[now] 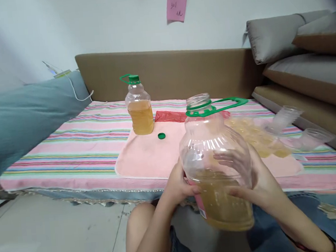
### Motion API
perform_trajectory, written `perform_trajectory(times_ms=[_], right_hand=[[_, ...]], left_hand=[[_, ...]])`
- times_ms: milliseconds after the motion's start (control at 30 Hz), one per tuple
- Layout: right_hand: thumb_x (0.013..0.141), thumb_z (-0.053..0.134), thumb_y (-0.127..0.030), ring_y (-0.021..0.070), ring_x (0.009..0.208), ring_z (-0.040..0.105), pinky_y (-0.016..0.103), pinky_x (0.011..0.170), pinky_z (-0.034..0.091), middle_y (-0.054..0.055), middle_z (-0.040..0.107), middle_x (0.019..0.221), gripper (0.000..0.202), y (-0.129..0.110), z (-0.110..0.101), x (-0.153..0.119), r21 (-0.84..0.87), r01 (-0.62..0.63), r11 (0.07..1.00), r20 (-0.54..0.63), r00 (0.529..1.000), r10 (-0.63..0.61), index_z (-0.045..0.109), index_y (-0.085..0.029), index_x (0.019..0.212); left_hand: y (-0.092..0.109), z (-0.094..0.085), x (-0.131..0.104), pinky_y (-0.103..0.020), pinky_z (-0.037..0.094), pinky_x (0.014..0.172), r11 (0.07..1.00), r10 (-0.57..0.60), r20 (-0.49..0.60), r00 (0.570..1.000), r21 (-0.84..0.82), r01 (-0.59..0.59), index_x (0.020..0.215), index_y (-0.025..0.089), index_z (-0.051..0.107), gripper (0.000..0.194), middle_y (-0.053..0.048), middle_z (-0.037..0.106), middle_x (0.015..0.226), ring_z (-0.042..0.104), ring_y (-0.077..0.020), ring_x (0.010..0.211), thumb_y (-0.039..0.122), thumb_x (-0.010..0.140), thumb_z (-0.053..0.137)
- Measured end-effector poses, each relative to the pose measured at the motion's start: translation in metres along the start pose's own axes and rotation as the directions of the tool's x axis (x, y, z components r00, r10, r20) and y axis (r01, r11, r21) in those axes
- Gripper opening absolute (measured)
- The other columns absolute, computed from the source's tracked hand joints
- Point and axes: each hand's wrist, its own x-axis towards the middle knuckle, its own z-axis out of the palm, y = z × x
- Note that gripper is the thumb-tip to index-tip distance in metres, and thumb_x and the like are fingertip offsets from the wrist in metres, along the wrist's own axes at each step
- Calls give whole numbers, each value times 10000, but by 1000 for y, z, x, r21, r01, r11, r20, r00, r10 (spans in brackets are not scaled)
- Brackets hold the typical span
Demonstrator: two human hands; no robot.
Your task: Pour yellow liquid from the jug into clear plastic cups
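Observation:
A large clear plastic jug (221, 199), about half full of yellowish liquid, is held up between my two hands over my lap. Its mouth is uncapped, and a green carry handle (231, 104) sticks out to the right from the neck. My left hand (180, 183) grips the jug's left side, the thumb over the label. My right hand (253, 181) wraps round the right side, with its fingers seen through the clear wall. On the pink mat (147, 159) lies a loose green cap (161, 136). Behind it stands a second, capped jug (141, 116) of similar liquid.
Several clear cups with yellowish liquid (251, 134) stand on the mat at right. Beside them, stacked clear cups (285, 119) lie tilted, near another cup (316, 138). A red plastic bag (170, 116) lies behind. Cushions (313, 74) are piled at right; a teal bolster (32, 118) is left.

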Motion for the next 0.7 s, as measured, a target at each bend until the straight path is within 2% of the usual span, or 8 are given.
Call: perform_trajectory(times_ms=[100, 167, 200, 300, 333, 400, 567, 700], right_hand=[[556, 887, -528, 329, 1211, 571, 552, 1029, 475, 100, 599, 1233, 1180, 9, 30, 22, 91, 72, 993, -2, 997, -72, 208, -366, 1507], [566, 880, -535, 326, 1212, 566, 566, 1052, 441, 103, 594, 1243, 1183, 16, 49, 40, 143, 116, 983, -12, 993, -116, 192, -359, 1512], [584, 869, -541, 324, 1214, 563, 570, 1056, 432, 104, 592, 1249, 1171, 19, 58, 50, 175, 139, 975, -20, 990, -137, 180, -360, 1514], [631, 845, -533, 304, 1221, 561, 557, 1067, 422, 93, 589, 1261, 1121, 29, 85, 84, 271, 222, 937, -44, 975, -218, 165, -375, 1508], [634, 847, -521, 297, 1222, 561, 549, 1073, 418, 87, 589, 1260, 1110, 32, 94, 95, 296, 252, 921, -52, 967, -248, 172, -378, 1503], [621, 859, -503, 289, 1221, 562, 541, 1084, 410, 80, 588, 1255, 1109, 36, 114, 119, 330, 293, 897, -54, 955, -292, 188, -374, 1495], [580, 868, -525, 296, 1215, 564, 545, 1086, 410, 90, 597, 1242, 1165, 52, 162, 168, 378, 344, 859, -35, 933, -359, 174, -338, 1497], [593, 862, -530, 291, 1247, 545, 546, 1119, 375, 90, 593, 1242, 1159, 69, 191, 192, 398, 333, 855, -22, 935, -354, 164, -330, 1496]], left_hand=[[9, -19, -5, -417, 434, 1058, 999, 40, -196, 980, 22, -36, 1206, 202, 621, 940, -147, 634, 1281, 546, -348, 1251, 857, 532, 627], [13, -32, -9, -426, 480, 1002, 1000, 20, -357, 934, 21, -13, 1258, 193, 575, 947, -171, 589, 1343, 569, -340, 1224, 898, 636, 464], [14, -38, -11, -429, 493, 979, 1000, 5, -454, 891, 27, 8, 1292, 195, 539, 919, -175, 558, 1379, 580, -329, 1211, 884, 700, 398], [16, -55, -19, -438, 482, 987, 994, 4, -703, 711, 82, 76, 1325, 206, 479, 749, -164, 494, 1439, 580, -294, 1212, 766, 851, 327], [17, -59, -21, -439, 466, 1008, 990, 22, -752, 659, 109, 91, 1312, 206, 487, 703, -158, 490, 1441, 565, -287, 1231, 733, 875, 329], [17, -66, -26, -435, 434, 1050, 982, 64, -802, 594, 158, 107, 1290, 211, 506, 628, -141, 484, 1445, 513, -278, 1292, 680, 906, 338], [14, -74, -31, -449, 349, 1133, 968, 95, -850, 518, 201, 151, 1318, 225, 509, 617, -121, 479, 1461, 416, -285, 1382, 661, 901, 380], [6, -78, -32, -467, 369, 1128, 967, 65, -825, 561, 190, 167, 1316, 248, 540, 637, -110, 504, 1455, 403, -321, 1398, 682, 872, 399]])
